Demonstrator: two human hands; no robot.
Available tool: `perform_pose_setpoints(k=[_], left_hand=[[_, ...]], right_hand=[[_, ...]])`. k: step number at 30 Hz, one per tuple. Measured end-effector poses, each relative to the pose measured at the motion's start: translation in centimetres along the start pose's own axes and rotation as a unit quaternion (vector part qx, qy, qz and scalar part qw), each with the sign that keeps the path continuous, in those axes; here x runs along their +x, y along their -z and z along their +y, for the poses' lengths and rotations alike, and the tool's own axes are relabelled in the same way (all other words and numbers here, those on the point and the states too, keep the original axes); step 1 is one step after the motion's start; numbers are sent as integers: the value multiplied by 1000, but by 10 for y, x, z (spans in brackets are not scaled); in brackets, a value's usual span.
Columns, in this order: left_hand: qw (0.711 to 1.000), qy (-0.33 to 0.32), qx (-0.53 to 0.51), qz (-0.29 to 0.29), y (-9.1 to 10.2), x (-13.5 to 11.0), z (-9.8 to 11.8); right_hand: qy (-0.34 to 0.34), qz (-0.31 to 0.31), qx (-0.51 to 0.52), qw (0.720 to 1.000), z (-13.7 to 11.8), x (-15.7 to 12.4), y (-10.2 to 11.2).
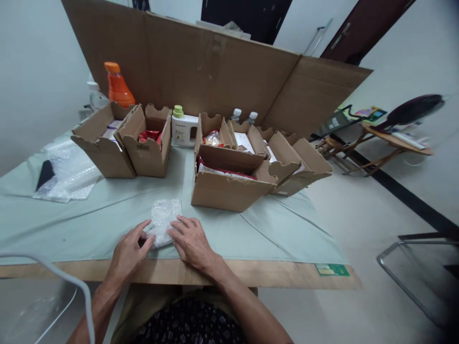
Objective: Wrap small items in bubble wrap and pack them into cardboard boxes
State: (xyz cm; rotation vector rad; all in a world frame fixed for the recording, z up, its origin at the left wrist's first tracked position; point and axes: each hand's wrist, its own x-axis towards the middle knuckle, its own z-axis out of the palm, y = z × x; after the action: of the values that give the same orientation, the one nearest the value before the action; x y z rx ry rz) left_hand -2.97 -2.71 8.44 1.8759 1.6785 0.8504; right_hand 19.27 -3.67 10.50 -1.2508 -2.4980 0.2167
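Note:
A small bundle wrapped in clear bubble wrap (pixel 164 217) lies on the pale green table cover (pixel 251 229) near the front edge. My left hand (pixel 128 252) rests at its near left corner, fingers curled against the wrap. My right hand (pixel 191 242) lies flat beside it on the right, fingers stretched out and touching its near edge. What the wrap holds is hidden.
Several open cardboard boxes (pixel 229 184) stand behind, two more at the left (pixel 143 143). An orange bottle (pixel 117 86), a white bottle (pixel 182 129) and a tall cardboard sheet (pixel 215 71) stand at the back. Loose bubble wrap (pixel 70 174) with a dark object lies far left.

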Motion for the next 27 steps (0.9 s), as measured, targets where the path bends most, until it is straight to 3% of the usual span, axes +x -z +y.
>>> perform_pose_setpoints(k=[5, 8, 10, 14, 17, 22, 24, 27], left_hand=[[997, -63, -14, 45, 10, -13, 10], [995, -97, -32, 14, 13, -17, 20], [996, -72, -42, -5, 10, -14, 22], [1000, 4, -19, 24, -6, 6, 19], [1000, -4, 14, 22, -15, 20, 18], [999, -23, 4, 39, -13, 23, 25], [996, 3, -39, 79, -7, 15, 28], [980, 100, -150, 87, -2, 1, 32]], right_hand=[[-54, 12, 106, 993, -2, -5, 8], [-86, -9, 168, 982, -1, 1, 15], [-94, -12, 167, 981, 1, 10, 17], [-127, 43, 90, 987, 4, 20, 18], [-96, 69, 61, 991, 2, 15, 20], [-52, -15, 41, 998, 4, 12, 12], [-85, -19, 71, 994, 8, 15, 8], [-175, 51, 184, 966, 13, 18, 9]])
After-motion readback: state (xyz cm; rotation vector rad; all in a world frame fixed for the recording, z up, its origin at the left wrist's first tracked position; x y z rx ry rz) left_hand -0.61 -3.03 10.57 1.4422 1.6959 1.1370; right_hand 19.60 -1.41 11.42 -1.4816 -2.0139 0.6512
